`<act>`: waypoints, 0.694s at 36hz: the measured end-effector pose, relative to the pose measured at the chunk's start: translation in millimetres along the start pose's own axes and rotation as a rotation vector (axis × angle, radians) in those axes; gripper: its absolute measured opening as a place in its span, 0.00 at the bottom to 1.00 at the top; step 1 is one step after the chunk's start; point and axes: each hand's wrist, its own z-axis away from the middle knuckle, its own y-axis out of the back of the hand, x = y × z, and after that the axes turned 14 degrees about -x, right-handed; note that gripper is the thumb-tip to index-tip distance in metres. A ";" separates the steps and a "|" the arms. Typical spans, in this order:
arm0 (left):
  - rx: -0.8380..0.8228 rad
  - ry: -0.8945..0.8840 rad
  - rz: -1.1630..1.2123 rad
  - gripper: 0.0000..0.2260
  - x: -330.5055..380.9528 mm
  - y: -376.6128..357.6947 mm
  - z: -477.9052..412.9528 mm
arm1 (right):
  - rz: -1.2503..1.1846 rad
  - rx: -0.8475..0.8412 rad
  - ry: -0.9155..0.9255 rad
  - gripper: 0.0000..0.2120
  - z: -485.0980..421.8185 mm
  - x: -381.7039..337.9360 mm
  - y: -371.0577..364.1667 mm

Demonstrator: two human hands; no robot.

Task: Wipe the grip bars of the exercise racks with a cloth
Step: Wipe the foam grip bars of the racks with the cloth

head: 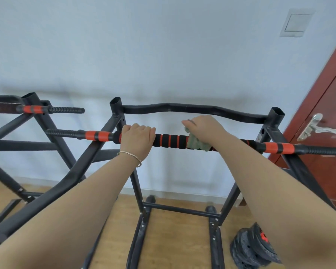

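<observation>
The black-and-orange ringed foam grip bar spans the near black steel rack. The right hand clamps a crumpled grey-green cloth around it; the left hand grips the bar further left. Recommended: firm wrapped strokes leftward, steadying hand yielding ahead.

open stretch of grip bar between hands, curved black crossbar close behind

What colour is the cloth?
The cloth on the bar is pale grey-green; head view.
</observation>
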 end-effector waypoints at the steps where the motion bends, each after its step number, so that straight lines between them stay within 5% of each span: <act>1: 0.003 -0.002 0.007 0.05 0.0 -0.1 -0.1 | -0.028 0.039 0.008 0.22 -0.8 2.5 2.5; 11: 0.000 0.017 -0.009 0.05 -8.3 13.0 -10.0 | -0.329 0.383 0.079 0.23 18.7 5.1 37.0; 25: -0.068 -0.164 -0.089 0.10 -63.4 20.8 -30.3 | -0.354 0.359 0.085 0.24 28.6 -33.8 27.3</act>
